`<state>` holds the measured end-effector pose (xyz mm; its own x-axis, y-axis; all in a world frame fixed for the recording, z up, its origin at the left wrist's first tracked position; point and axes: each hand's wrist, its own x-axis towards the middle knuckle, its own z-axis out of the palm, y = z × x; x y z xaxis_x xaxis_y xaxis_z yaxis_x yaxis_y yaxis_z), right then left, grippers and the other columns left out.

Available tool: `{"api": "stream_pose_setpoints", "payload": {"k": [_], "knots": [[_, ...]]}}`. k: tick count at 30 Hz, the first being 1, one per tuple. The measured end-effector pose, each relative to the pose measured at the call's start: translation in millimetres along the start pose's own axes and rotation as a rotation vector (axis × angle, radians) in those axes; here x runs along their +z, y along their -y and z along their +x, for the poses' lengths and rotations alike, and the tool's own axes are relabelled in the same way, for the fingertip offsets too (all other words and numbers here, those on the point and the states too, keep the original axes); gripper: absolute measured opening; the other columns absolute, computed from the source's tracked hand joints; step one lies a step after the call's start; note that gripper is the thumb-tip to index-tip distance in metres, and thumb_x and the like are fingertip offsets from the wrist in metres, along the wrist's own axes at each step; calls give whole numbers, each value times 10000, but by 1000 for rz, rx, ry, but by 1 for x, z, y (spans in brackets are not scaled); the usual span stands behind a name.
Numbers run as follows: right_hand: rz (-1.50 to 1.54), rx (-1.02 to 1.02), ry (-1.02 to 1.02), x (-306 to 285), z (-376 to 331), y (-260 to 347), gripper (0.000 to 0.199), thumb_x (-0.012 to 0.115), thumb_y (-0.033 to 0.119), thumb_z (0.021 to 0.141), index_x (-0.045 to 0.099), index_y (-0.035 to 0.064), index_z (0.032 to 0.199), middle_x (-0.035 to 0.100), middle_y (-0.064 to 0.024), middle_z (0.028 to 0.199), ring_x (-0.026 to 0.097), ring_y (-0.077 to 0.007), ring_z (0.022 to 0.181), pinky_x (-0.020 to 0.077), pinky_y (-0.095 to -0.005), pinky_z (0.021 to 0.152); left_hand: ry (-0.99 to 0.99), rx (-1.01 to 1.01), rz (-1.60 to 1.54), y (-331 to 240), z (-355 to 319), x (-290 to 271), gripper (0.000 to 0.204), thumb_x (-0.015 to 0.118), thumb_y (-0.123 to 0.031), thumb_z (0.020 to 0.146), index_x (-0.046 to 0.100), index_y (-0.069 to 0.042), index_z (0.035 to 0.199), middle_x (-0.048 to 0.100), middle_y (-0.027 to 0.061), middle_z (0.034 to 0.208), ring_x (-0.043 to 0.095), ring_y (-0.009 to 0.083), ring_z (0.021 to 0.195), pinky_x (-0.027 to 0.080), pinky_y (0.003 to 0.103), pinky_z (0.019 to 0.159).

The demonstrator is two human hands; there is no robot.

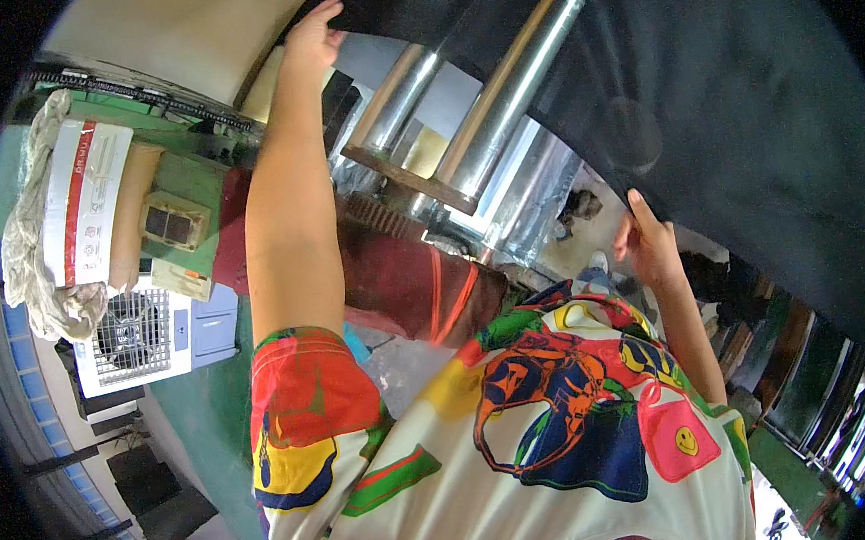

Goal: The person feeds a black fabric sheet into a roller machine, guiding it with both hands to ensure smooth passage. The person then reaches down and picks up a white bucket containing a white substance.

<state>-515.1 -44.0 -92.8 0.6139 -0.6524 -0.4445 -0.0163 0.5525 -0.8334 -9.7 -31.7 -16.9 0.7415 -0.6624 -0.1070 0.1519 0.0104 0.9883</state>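
A large black sheet (742,108), smooth and slightly sheened, spreads across the upper right. My left hand (314,39) reaches far forward to the left end of its edge, fingers stretched out and apart against the black. My right hand (652,253) is at the sheet's near edge, one finger pointing up onto it and the others bent below, with a gap between them. Between the hands, a long shiny metal roller (520,83) and a shorter metal cylinder (396,102) rise from a flat bar (406,179), partly covered by the sheet.
Below the rollers lies a dark red machine beam (393,283) with orange straps. To the left are a white box with a red stripe (87,204), crumpled pale cloth (34,238), a switch box (176,220) and a white fan unit (136,336). Stacked panels (800,365) stand at right.
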Motion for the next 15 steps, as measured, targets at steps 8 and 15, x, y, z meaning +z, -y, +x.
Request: {"api": "stream_pose_setpoints", "payload": {"k": [8,15], "knots": [[-3,16,171,28,23,1,512,385,367,848,525,-8,529,513,-123,504,487,-186,428,407,-278,485,-308,-38,-145,18,46,-92,369,444,-10,799,397,-38,1164,374,118,1166,383,236,1040,359,349,884],[42,-20,201,43,36,11,505,404,364,846,519,-2,519,493,-92,493,476,-159,440,395,-250,471,-2,-134,-114,-9,-10,20,345,497,-32,780,453,-64,1121,436,84,1143,429,238,981,361,325,858]]}}
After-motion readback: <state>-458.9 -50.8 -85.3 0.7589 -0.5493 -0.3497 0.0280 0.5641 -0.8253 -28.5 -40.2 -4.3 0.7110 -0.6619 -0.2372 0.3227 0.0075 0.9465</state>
